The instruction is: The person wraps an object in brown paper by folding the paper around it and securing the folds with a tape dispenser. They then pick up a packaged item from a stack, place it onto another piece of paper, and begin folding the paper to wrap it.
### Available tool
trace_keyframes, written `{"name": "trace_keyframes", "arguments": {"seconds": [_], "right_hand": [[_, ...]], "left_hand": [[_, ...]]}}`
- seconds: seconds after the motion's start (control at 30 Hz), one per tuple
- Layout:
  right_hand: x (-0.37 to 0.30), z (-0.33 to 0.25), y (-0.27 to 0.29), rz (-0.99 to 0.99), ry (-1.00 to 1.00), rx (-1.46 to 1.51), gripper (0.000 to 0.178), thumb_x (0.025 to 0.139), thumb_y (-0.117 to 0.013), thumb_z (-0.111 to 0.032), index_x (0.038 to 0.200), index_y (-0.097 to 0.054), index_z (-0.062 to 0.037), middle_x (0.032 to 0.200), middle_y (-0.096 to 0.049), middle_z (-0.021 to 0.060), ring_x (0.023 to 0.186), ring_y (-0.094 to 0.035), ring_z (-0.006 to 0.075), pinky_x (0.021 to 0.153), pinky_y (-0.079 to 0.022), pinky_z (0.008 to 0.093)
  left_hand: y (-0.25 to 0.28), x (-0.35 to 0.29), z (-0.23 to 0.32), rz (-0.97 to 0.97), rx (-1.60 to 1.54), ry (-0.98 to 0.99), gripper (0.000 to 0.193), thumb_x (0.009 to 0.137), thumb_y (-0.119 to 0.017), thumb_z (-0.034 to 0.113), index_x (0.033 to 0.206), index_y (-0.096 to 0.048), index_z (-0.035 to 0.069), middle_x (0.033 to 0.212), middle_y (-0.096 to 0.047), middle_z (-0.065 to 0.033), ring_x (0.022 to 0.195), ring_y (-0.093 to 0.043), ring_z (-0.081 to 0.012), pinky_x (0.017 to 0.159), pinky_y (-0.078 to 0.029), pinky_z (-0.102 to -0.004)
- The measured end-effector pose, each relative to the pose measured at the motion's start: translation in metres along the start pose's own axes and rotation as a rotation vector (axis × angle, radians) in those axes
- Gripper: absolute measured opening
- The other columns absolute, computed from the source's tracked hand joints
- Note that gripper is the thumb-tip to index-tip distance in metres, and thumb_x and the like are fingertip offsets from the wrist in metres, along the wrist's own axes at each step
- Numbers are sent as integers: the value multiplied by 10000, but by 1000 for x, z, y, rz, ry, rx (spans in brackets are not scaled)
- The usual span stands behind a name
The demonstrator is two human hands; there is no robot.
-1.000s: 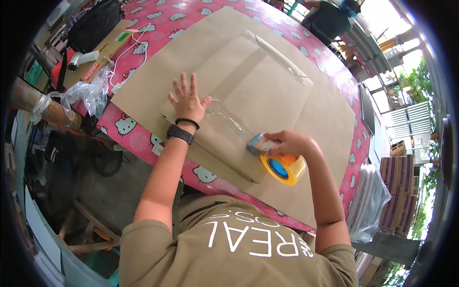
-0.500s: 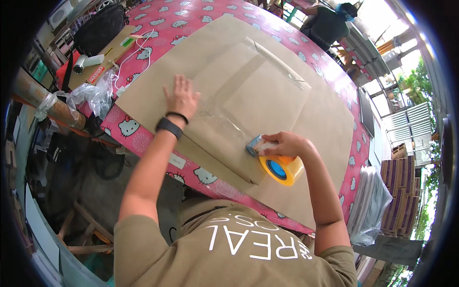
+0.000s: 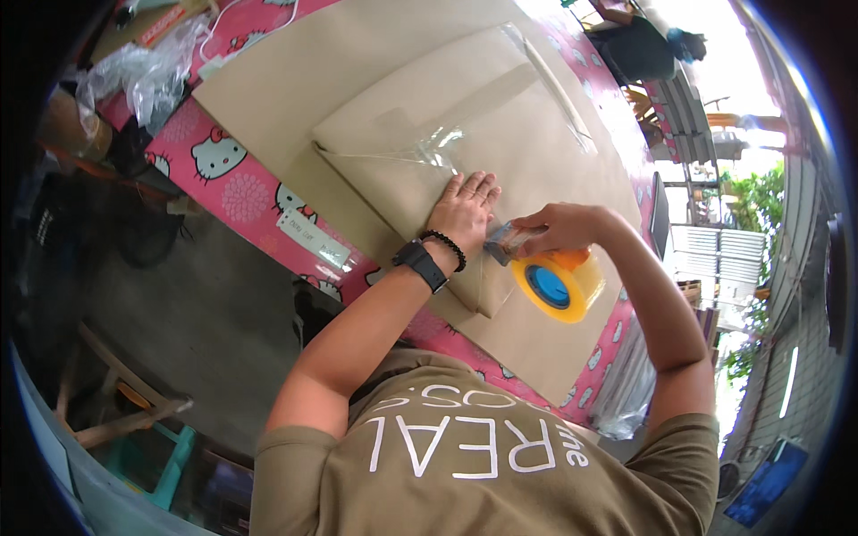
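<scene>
A flat parcel wrapped in brown paper (image 3: 420, 107) lies on a larger brown sheet (image 3: 268, 85), with clear tape across parts of its surface. My left hand (image 3: 465, 210) presses on the parcel near its front edge, palm down and fingers stretched out. Just to its right, my right hand (image 3: 559, 228) grips a tape dispenser (image 3: 511, 241) that carries a big roll of clear tape (image 3: 572, 290) with a yellow rim and blue core. The dispenser's head rests at or just above the paper beside my left fingers; the exact contact is hard to see.
The table wears a pink patterned cloth (image 3: 241, 192). Crumpled clear plastic (image 3: 161, 76) sits at the far left, and a white labelled strip (image 3: 313, 239) lies along the front edge. A wooden stool (image 3: 116, 393) stands on the floor at left. Another person (image 3: 635, 49) is at the far right.
My left hand has slid right across the parcel, close to the dispenser. My right hand has shifted slightly right and up with the dispenser. The head view has tilted and turned.
</scene>
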State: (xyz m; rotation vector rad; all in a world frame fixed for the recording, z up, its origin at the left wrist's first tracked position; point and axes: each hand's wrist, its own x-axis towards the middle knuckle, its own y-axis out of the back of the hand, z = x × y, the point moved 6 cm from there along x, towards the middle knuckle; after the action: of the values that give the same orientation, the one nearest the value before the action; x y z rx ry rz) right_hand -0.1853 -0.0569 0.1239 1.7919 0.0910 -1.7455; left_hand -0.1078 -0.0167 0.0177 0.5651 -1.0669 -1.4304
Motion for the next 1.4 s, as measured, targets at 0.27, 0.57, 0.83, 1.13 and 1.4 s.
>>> {"name": "trace_keyframes", "arguments": {"seconds": [0.27, 0.57, 0.83, 1.13, 1.4], "right_hand": [[70, -68, 24, -637, -355, -300, 533, 679, -718, -440, 999, -639, -21, 963, -646, 123, 879, -611, 158, 777, -476, 278], [-40, -4, 2, -114, 147, 347, 694, 712, -727, -343, 1286, -464, -53, 1108, -592, 97, 1030, -538, 145, 914, -409, 286], [-55, 19, -61, 1507, 561, 1028, 882, 746, -643, -367, 1402, -197, 19, 1427, -281, 155, 1314, -275, 227, 1062, -231, 362], [28, -37, 16, 1530, 1091, 912, 805, 712, -700, -250, 1349, -311, 53, 1260, -482, 157, 1123, -493, 230, 954, -381, 336], [34, -87, 83, 1370, 1182, 1014, 773, 699, -710, -125, 1362, -329, -13, 1202, -529, 134, 1105, -490, 184, 930, -389, 315]], "left_hand": [[2, 0, -4, -5, -82, 26, 491, 891, -376, 310, 1325, -390, 80, 1409, -349, -85, 1333, -255, -217, 1096, -155, -418], [-9, -12, 26, -277, 136, -199, 701, 888, -336, 506, 1417, -189, 70, 1487, -173, -64, 1377, -108, -220, 1109, -39, -443], [12, -99, 82, -658, -905, -434, 358, 827, -553, 411, 892, -698, 90, 827, -666, -115, 823, -636, -251, 833, -447, -401], [135, -168, -99, 260, -1117, 524, 218, 867, -563, 119, 1039, -618, -1, 943, -659, -69, 862, -606, -123, 762, -481, -258], [153, -177, -82, 513, -1057, 503, 190, 900, -529, 122, 1003, -610, -16, 914, -646, -62, 839, -594, -122, 781, -459, -245]]}}
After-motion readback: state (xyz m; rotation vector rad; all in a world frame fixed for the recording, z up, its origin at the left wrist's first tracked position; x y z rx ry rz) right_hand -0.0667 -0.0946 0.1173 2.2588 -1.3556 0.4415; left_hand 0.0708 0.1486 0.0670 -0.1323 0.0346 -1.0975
